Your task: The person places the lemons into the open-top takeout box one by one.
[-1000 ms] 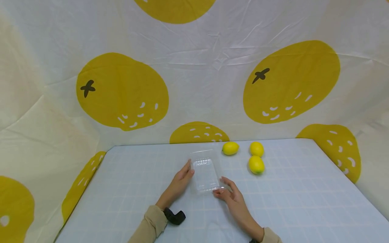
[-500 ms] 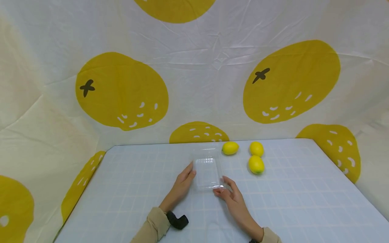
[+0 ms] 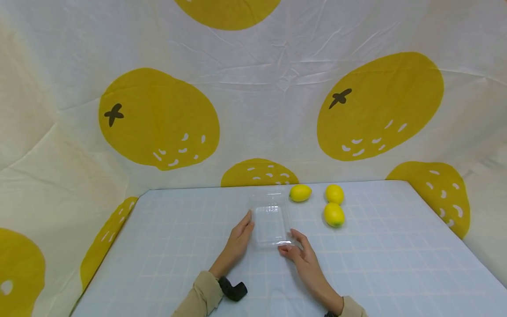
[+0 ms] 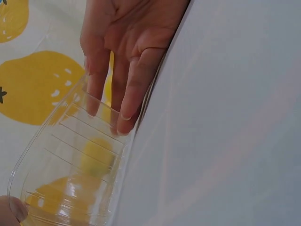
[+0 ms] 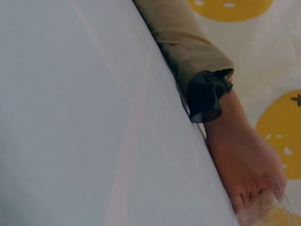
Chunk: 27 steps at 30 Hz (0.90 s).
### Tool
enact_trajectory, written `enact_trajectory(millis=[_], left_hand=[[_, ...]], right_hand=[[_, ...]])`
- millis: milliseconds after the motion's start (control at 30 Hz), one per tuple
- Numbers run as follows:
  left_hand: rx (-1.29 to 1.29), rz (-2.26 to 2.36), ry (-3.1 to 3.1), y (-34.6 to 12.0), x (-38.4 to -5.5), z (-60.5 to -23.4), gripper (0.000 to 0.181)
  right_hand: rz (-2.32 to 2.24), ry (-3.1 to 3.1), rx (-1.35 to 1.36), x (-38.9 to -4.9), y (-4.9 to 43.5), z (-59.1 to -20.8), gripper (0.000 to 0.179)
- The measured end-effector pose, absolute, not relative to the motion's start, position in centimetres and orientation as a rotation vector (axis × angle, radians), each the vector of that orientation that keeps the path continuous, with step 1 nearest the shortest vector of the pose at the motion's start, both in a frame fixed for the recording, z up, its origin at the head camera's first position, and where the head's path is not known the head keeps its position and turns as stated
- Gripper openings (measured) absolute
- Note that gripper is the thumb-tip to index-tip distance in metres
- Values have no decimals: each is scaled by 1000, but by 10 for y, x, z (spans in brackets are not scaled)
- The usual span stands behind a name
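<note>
A clear plastic container [image 3: 273, 243] lies between both hands on the checked tablecloth in the head view. My left hand [image 3: 239, 240] holds its left side. The right wrist view shows the left hand [image 5: 244, 155] with its thumb over the rim. My right hand [image 3: 305, 257] grips the near right corner. In the left wrist view the right hand [image 4: 129, 56] has long fingers against the ribbed wall of the container [image 4: 66, 141], and the left thumb tip [image 4: 18, 209] is on the opposite edge. Lemons show blurred through the plastic.
Behind the container and to its right lie three lemons: one lemon [image 3: 300, 193] near the back edge, a second lemon [image 3: 334, 194] farther right, and a third lemon [image 3: 334, 215] just in front of it. A fruit-print curtain [image 3: 269, 110] hangs behind the table.
The container has turned slightly and now sits squarer to the table. My left hand has shifted a little right; the right hand has hardly moved. The lemons are where they were.
</note>
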<state>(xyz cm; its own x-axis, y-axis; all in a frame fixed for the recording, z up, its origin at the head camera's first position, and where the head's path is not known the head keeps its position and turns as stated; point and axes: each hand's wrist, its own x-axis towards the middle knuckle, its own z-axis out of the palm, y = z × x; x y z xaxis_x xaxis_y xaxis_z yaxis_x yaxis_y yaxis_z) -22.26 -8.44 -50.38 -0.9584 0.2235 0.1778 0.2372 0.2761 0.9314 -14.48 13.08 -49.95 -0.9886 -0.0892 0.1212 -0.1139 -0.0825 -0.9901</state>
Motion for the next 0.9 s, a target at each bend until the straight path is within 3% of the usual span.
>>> enact_trajectory(millis=[300, 500, 900], left_hand=[[-382, -1877, -2403, -86, -220, -503, 60], [-420, -1829, -2257, -88, -218, -503, 50], [-793, -1182, -2305, -105, -217, -508, 54]], right_hand=[[2151, -2053, 55, -144, 132, -494, 49], [2058, -2006, -111, -147, 136, -489, 46], [1792, -1716, 142, -180, 175, -457, 25]])
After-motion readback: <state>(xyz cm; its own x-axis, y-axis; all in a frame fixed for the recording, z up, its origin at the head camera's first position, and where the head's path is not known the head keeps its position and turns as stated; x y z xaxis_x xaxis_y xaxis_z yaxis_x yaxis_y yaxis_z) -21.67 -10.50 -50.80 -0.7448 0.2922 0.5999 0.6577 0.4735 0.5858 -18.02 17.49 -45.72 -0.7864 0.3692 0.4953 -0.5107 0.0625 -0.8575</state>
